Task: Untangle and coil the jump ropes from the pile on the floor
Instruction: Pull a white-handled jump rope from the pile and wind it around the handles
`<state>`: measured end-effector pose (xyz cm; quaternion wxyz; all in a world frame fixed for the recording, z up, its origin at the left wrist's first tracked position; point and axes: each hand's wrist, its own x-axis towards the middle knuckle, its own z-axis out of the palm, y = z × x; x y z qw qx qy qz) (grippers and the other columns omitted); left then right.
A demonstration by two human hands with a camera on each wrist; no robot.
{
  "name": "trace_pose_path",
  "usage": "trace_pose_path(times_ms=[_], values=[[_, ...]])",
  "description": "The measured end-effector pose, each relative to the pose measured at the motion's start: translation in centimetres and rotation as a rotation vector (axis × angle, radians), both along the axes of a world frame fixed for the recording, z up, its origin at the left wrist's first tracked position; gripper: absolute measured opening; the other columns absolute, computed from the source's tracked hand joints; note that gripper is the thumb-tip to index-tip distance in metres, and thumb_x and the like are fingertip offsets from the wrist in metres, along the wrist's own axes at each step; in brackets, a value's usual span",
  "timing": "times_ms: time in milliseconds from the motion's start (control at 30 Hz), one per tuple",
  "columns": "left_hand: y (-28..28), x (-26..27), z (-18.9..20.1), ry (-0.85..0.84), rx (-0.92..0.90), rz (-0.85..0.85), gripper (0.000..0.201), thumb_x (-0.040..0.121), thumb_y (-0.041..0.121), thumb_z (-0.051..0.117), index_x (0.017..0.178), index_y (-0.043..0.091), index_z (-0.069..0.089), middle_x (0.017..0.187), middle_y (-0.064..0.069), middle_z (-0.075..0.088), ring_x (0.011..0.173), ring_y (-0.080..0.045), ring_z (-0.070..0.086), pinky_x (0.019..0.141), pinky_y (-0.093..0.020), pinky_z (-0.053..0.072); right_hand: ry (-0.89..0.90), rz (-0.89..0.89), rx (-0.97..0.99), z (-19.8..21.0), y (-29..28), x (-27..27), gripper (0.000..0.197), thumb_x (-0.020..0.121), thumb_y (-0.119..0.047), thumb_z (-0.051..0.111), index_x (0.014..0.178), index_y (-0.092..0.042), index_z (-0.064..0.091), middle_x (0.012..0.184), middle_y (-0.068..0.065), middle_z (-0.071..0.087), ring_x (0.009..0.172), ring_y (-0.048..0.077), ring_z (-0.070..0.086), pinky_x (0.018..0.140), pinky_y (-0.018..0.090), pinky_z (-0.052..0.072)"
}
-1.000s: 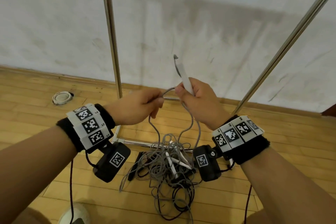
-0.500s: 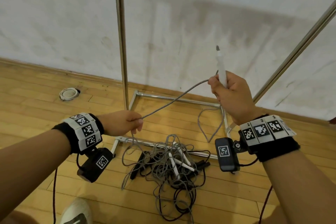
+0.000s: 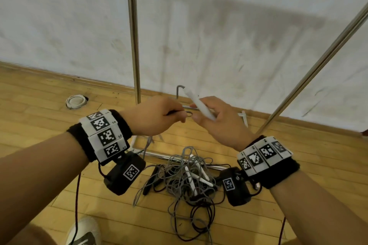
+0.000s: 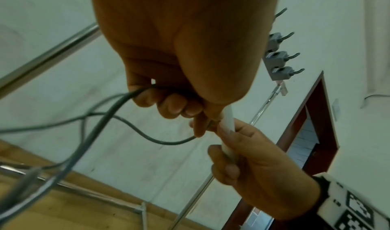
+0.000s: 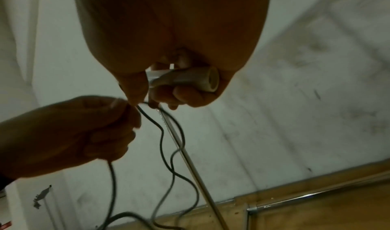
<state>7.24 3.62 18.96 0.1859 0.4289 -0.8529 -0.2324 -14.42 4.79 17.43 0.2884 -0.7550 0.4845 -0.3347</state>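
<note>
Above the floor pile (image 3: 191,177), right hand (image 3: 217,123) grasps white handle (image 3: 199,105); left hand (image 3: 153,117) pinches grey rope (image 4: 109,115).

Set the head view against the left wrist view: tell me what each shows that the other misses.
Head view only: the tangled pile of grey and black ropes with white handles on the wooden floor, and a shoe.

Left wrist view only: grey wall hooks and a red-framed doorway.

Both: the right hand gripping a white handle, the left hand gripping the grey rope, and the metal rack poles.
</note>
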Motion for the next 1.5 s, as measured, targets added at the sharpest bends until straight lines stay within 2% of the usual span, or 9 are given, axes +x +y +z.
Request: trace_pose_path(times_ms=[200, 400, 567, 800, 933, 1033, 1167, 1300, 1500], values=[[-0.1, -0.2, 0.2, 0.094, 0.005, 0.019, 0.024, 0.101, 0.036, 0.048, 0.084, 0.027, 0.062, 0.065, 0.002, 0.062, 0.057, -0.008, 0.055, 0.052, -0.018, 0.041, -0.077, -0.029, 0.025, -0.1, -0.3, 0.9, 0.011, 0.094, -0.032, 0.061, 0.084, -0.028, 0.062, 0.058, -0.013, 0.054, 0.05, 0.008, 0.046, 0.05, 0.028, 0.04], [0.0, 1.0, -2.8, 0.043, 0.172, 0.026, 0.02, 0.103, 0.018, 0.043, 0.087, 0.026, 0.053, 0.086, 0.004, 0.065, 0.081, -0.001, 0.061, 0.068, -0.009, 0.044, 0.013, -0.126, -0.088, 0.3, -1.3, -0.5, 0.02, 0.092, -0.032, 0.064, 0.078, -0.018, 0.061, 0.058, -0.01, 0.048, 0.053, 0.005, 0.042, 0.05, 0.019, 0.032], [-0.1, 2.0, -4.9, -0.076, 0.273, 0.036, 0.019, 0.104, 0.019, 0.039, 0.09, 0.023, 0.052, 0.091, -0.003, 0.064, 0.089, -0.018, 0.061, 0.08, -0.031, 0.049, -0.033, -0.231, -0.12, 1.2, -1.7, -2.2, 0.02, 0.091, -0.032, 0.065, 0.073, -0.026, 0.06, 0.055, -0.015, 0.05, 0.051, 0.0, 0.043, 0.048, 0.01, 0.034], [-0.8, 4.3, -6.4, -0.221, 0.318, 0.111, 0.027, 0.105, 0.024, 0.036, 0.083, 0.026, 0.053, 0.082, 0.01, 0.063, 0.066, 0.003, 0.052, 0.061, -0.013, 0.037, -0.054, -0.374, -0.153, 2.0, -3.0, -5.5, 0.023, 0.091, -0.032, 0.065, 0.073, -0.018, 0.061, 0.052, -0.016, 0.048, 0.05, 0.002, 0.043, 0.047, 0.01, 0.032], [-1.2, 4.4, -6.1, -0.268, 0.249, 0.197, 0.027, 0.105, 0.03, 0.038, 0.091, 0.027, 0.061, 0.08, -0.001, 0.065, 0.066, -0.009, 0.054, 0.058, -0.022, 0.038, -0.06, -0.403, -0.084, 1.5, -3.0, -6.3, 0.016, 0.089, -0.029, 0.067, 0.074, -0.025, 0.066, 0.07, -0.009, 0.06, 0.064, 0.009, 0.054, 0.061, 0.026, 0.046], [-1.1, 3.8, -5.5, -0.214, 0.148, 0.205, 0.028, 0.104, 0.032, 0.039, 0.098, 0.026, 0.065, 0.07, 0.004, 0.061, 0.058, -0.002, 0.054, 0.052, -0.017, 0.035, 0.026, -0.377, -0.048, 1.2, -2.5, -5.9, 0.015, 0.087, -0.027, 0.07, 0.1, -0.033, 0.068, 0.104, -0.008, 0.067, 0.094, 0.007, 0.06, 0.08, 0.023, 0.048], [-0.5, 2.1, -3.7, -0.164, 0.05, 0.126, 0.03, 0.104, 0.031, 0.039, 0.106, 0.023, 0.067, 0.079, 0.008, 0.066, 0.072, 0.0, 0.059, 0.066, -0.024, 0.049, 0.029, -0.287, -0.037, 0.8, -1.5, -3.8, 0.018, 0.083, -0.03, 0.073, 0.094, -0.041, 0.065, 0.097, -0.02, 0.066, 0.085, -0.01, 0.058, 0.061, 0.004, 0.039], [0.2, 0.6, -1.8, -0.061, -0.028, 0.019, 0.027, 0.104, 0.026, 0.041, 0.098, 0.019, 0.067, 0.058, 0.015, 0.051, 0.061, 0.009, 0.053, 0.058, -0.007, 0.038, 0.048, -0.085, -0.077, 0.0, 0.0, -1.1, 0.018, 0.086, -0.034, 0.071, 0.101, -0.042, 0.065, 0.1, -0.018, 0.063, 0.086, -0.001, 0.059, 0.069, 0.02, 0.045], [1.0, -0.1, -0.6, 0.053, 0.0, -0.046, 0.028, 0.104, 0.023, 0.041, 0.092, 0.013, 0.064, 0.058, 0.018, 0.052, 0.057, 0.004, 0.048, 0.058, -0.008, 0.036, 0.053, 0.048, -0.06, -0.7, 0.5, 0.5, 0.015, 0.094, -0.031, 0.06, 0.105, -0.025, 0.068, 0.087, -0.006, 0.066, 0.076, 0.011, 0.058, 0.065, 0.032, 0.044]])
